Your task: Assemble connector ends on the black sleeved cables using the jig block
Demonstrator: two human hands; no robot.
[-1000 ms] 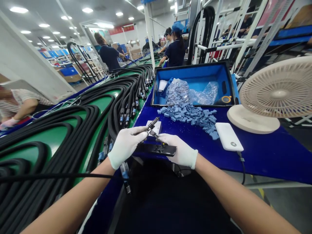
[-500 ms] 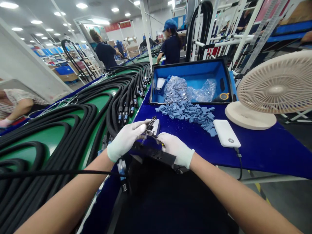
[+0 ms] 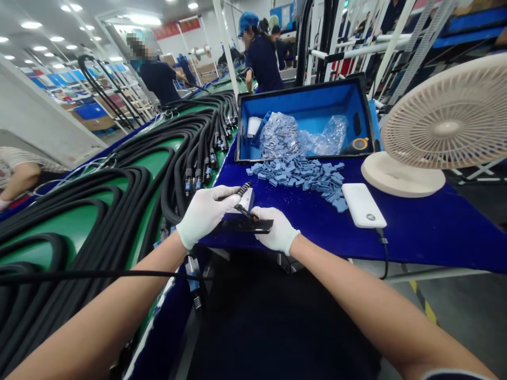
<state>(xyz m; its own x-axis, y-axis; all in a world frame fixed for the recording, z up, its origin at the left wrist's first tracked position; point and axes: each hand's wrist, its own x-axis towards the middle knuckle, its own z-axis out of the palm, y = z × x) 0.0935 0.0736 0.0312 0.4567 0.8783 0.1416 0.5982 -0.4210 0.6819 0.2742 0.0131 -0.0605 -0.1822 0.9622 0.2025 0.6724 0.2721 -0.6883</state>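
connector [image 3: 244, 189], black and ribbed, pinched between fingers of gloved left hand [image 3: 205, 214], near white block [image 3: 247, 199]; slim dark tool [image 3: 244, 211] grasped in curled fingers of right hand [image 3: 278, 231]; blue clips [image 3: 311, 178] piled beyond.

Blue-topped table [image 3: 415, 227]: blue clips [image 3: 301, 177] lie loose in a heap directly in front of the crate [image 3: 309, 95], the landmark. White power bank [image 3: 363, 206] flat, nearer the wearer than the crate. Fan [image 3: 404, 174] stands on its round base, right of the crate.
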